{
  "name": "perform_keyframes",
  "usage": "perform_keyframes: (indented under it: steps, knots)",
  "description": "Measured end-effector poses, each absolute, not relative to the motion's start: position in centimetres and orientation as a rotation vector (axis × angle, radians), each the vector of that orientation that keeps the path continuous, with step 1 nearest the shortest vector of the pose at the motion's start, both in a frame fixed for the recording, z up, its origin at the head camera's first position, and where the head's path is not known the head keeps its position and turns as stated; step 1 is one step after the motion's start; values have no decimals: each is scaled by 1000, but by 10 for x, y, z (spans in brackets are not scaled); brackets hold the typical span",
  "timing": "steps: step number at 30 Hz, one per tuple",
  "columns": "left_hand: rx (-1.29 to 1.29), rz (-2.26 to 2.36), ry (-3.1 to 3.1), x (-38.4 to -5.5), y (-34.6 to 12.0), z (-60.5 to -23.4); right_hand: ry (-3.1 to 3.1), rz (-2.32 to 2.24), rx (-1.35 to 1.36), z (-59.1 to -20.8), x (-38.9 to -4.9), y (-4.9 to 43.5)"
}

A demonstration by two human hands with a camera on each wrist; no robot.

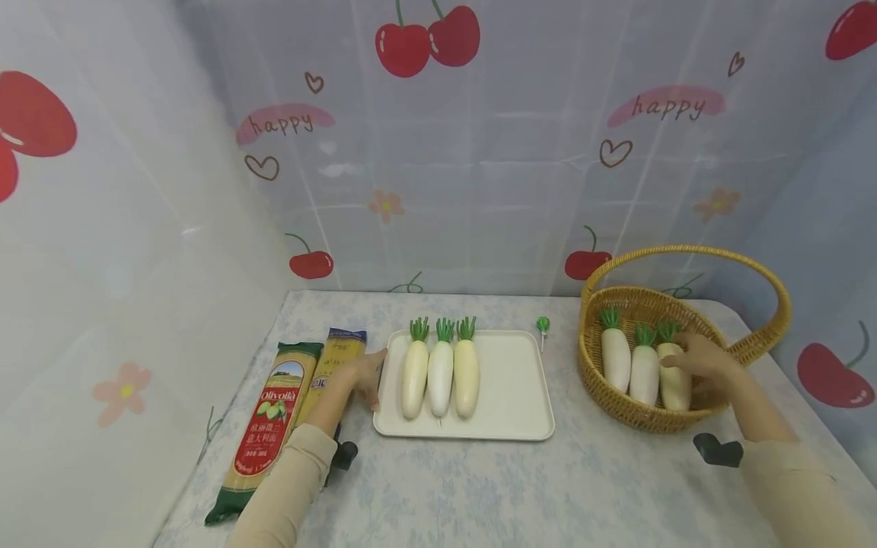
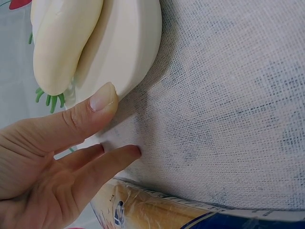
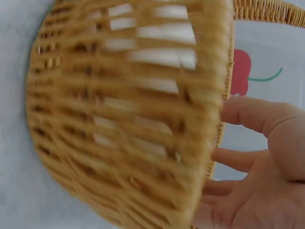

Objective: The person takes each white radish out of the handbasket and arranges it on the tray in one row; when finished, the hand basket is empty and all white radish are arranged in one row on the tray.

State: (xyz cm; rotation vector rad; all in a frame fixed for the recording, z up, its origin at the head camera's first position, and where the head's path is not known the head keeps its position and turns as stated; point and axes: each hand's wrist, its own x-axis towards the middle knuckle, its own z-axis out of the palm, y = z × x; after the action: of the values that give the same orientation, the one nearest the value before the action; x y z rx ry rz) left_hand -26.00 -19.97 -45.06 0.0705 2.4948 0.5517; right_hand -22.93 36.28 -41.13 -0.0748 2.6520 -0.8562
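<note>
My left hand (image 1: 366, 374) is at the tray's left edge, fingers relaxed and apart. In the left wrist view the thumb (image 2: 102, 102) overlaps the rim of the white tray (image 1: 514, 436), with the other fingers over the cloth. Three white radishes (image 1: 441, 380) with green tops lie side by side on the tray. My right hand (image 1: 706, 361) reaches over the right rim of a wicker basket (image 1: 617, 403), its fingers spread at the rightmost radish (image 1: 674, 384). Two more radishes (image 1: 616, 358) lie left of it. The right fingertips are hidden behind the rim in the right wrist view.
Two packs of pasta, one with a red label (image 1: 270, 418) and one yellow (image 1: 336, 354), lie left of the tray. A small green-headed pick (image 1: 543, 326) lies between tray and basket. The basket's tall handle (image 1: 685, 249) arches over it. A printed curtain (image 1: 479, 190) hangs behind.
</note>
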Motion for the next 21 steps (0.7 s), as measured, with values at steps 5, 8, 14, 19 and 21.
perform_keyframes:
  steps: [5,8,14,19,21]
  knots:
    - [70,535,2497,-262,-200,-449,2468,-921,-5,-401,-238,368]
    - [74,523,2498,-262,-200,-448,2414,-884,2,-397,-244,371]
    - [72,534,2491,-263,-199,-448,2321,-837,17,-399,-257,377]
    - [69,537,2481,-264,-199,-452,2226,-886,55,-405,-263,382]
    - [62,536,2475,-264,-199,-453,2195,-913,87,-406,-264,384]
